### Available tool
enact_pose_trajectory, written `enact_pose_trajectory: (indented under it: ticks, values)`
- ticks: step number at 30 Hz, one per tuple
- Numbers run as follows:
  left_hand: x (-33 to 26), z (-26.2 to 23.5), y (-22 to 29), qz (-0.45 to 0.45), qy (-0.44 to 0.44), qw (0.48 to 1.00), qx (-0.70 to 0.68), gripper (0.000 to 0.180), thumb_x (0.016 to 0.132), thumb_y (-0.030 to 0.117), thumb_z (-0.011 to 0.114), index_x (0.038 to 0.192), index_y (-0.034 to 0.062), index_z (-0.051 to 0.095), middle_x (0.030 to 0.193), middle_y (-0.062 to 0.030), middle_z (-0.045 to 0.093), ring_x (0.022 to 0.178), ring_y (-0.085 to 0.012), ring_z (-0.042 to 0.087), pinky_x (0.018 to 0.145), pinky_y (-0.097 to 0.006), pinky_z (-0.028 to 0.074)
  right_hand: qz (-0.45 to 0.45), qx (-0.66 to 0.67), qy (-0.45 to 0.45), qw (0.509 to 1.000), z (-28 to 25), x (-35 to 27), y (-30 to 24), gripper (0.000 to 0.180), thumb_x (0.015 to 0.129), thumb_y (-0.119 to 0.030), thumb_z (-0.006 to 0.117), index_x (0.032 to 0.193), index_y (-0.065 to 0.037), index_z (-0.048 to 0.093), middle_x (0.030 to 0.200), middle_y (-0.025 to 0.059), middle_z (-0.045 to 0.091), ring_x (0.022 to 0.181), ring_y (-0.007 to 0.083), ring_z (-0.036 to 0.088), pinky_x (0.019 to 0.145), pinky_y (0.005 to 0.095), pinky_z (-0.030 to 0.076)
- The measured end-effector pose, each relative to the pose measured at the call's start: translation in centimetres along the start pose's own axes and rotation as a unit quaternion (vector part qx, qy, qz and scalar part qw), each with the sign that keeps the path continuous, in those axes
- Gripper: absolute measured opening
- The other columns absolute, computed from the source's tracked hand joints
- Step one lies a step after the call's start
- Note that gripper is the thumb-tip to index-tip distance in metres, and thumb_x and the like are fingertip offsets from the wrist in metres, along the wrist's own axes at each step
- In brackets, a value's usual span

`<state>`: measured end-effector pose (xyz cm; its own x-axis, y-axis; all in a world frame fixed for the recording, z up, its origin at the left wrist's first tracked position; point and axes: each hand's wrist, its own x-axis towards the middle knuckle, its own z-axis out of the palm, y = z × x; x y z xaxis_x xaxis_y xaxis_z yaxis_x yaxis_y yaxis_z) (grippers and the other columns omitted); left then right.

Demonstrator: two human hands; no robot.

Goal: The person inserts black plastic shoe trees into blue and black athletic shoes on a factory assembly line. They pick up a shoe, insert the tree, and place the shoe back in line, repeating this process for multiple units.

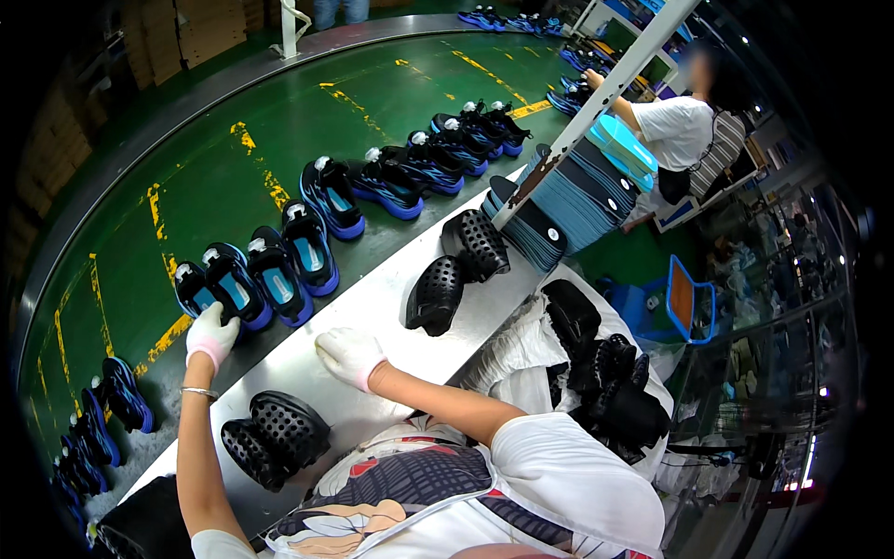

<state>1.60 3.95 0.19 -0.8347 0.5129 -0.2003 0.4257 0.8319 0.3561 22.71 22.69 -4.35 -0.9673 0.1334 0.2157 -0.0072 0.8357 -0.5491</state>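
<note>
My left hand [212, 335], in a white glove, is closed over the near end of a black sneaker [192, 288] with a blue sole, the leftmost of a tight group on the green conveyor. Its fingertips sit at the shoe's opening, and the palm hides part of the shoe. My right hand [349, 358], also gloved, is curled low over the metal table [396, 359]; whatever its fingers may hold is hidden. Between my forearms and body lies a pair of black perforated shoe-shaped forms [276, 438]. A second pair of these forms [438, 289] rests farther along the table.
Stacked dark insoles [577, 200] stand at the table's far end beside a rusty white post [596, 102]. A white sack [521, 373] with black forms is on my right. Beyond are a blue chair [684, 303] and a co-worker [684, 130]. More sneakers [126, 396] line the conveyor.
</note>
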Motion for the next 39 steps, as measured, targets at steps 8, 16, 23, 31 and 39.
enact_pose_trajectory:
  ticks: [8, 16, 23, 31, 39]
  values:
    - [0.5, 1.5, 0.9, -0.007, 0.034, 0.999, -0.032, 0.042, 0.082, 0.040, 0.061, 0.101, 0.0028, 0.054, 0.100, -0.0245, 0.065, 0.096, -0.0434, 0.060, 0.081, -0.048, 0.048, 0.009, 0.011, -0.001, 1.000, -0.1, 0.5, -0.5, 0.014, 0.087, -0.018, 0.049, 0.083, -0.006, 0.055, 0.079, 0.0152, 0.059, 0.078, 0.0343, 0.060, 0.070, 0.0465, 0.047]
    - [-2.0, 1.0, 3.5, 0.003, 0.003, 0.999, -0.036, 0.047, 0.080, 0.042, 0.062, 0.098, -0.0006, 0.055, 0.095, -0.0272, 0.064, 0.094, -0.0436, 0.060, 0.083, -0.047, 0.047, 0.039, -0.014, -0.008, 0.999, -0.3, 0.6, -0.5, 0.019, 0.088, -0.021, 0.049, 0.082, -0.006, 0.059, 0.080, 0.0164, 0.062, 0.080, 0.0356, 0.061, 0.072, 0.0469, 0.047]
    - [-0.5, 5.0, -2.1, 0.038, 0.048, 0.996, -0.062, 0.079, 0.081, 0.042, 0.064, 0.138, -0.0055, 0.037, 0.130, -0.0302, 0.050, 0.120, -0.0415, 0.050, 0.102, -0.041, 0.041, 0.069, -0.002, -0.046, 0.997, 2.6, 0.5, 1.1, 0.022, 0.085, -0.023, 0.048, 0.082, -0.006, 0.062, 0.083, 0.0207, 0.064, 0.079, 0.0406, 0.062, 0.072, 0.0500, 0.048]
    - [-5.7, -0.7, -0.4, 0.105, 0.058, 0.990, -0.078, 0.052, 0.083, 0.032, 0.064, 0.125, 0.0031, 0.055, 0.119, -0.0185, 0.057, 0.105, -0.0308, 0.058, 0.094, -0.035, 0.046, 0.134, 0.027, -0.055, 0.989, -11.3, -3.9, -3.1, 0.027, 0.092, -0.023, 0.048, 0.107, -0.007, 0.063, 0.107, 0.0155, 0.064, 0.100, 0.0322, 0.061, 0.089, 0.0390, 0.048]
    - [-9.0, -3.3, -0.6, 0.130, 0.083, 0.981, -0.120, 0.041, 0.086, 0.023, 0.064, 0.122, 0.0048, 0.058, 0.111, -0.0116, 0.060, 0.087, -0.0208, 0.059, 0.084, -0.029, 0.047, 0.170, -0.195, 0.185, 0.948, -22.6, -6.2, 5.4, 0.018, 0.089, -0.020, 0.057, 0.103, -0.011, 0.065, 0.096, 0.0132, 0.064, 0.093, 0.0319, 0.062, 0.081, 0.0390, 0.049]
